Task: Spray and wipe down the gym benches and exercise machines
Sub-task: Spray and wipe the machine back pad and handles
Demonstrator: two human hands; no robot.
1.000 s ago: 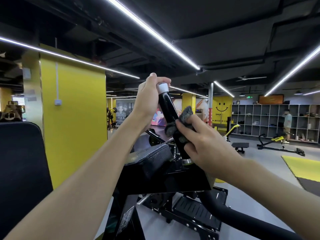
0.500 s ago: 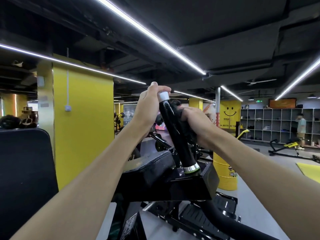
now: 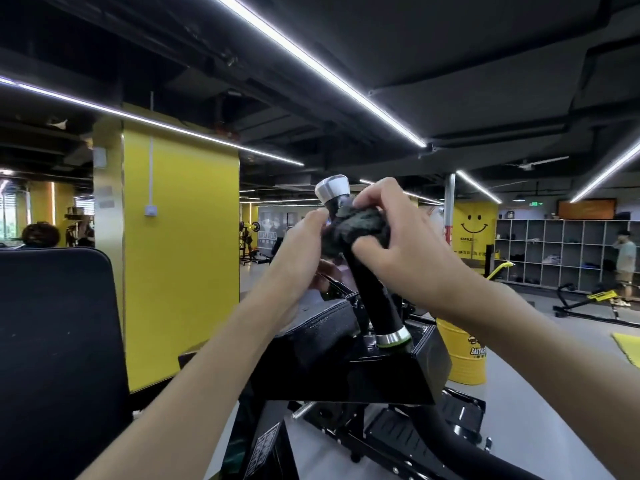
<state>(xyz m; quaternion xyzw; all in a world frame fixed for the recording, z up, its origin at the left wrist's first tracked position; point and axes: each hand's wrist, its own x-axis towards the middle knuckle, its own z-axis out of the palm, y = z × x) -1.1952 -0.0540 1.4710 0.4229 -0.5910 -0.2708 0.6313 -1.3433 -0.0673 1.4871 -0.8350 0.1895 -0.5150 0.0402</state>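
A black machine handle (image 3: 375,296) with a silver cap (image 3: 332,189) rises at a tilt from the exercise machine's black pad (image 3: 322,344). My right hand (image 3: 394,237) presses a dark grey cloth (image 3: 360,230) around the handle just under the cap. My left hand (image 3: 301,251) is below the cap on the left side, fingers touching the cloth's edge and the handle. A silver and green collar (image 3: 393,337) rings the handle's base. No spray bottle is in view.
A black backrest pad (image 3: 52,341) fills the left. A yellow pillar (image 3: 180,254) stands behind it, a yellow drum (image 3: 465,355) to the right. A black curved frame tube (image 3: 460,445) crosses low right. A person stands by the far shelves (image 3: 561,251).
My left hand has come off the top of the silver cap and dropped beside the cloth. My right hand moved the cloth up the handle from mid height to just under the cap.
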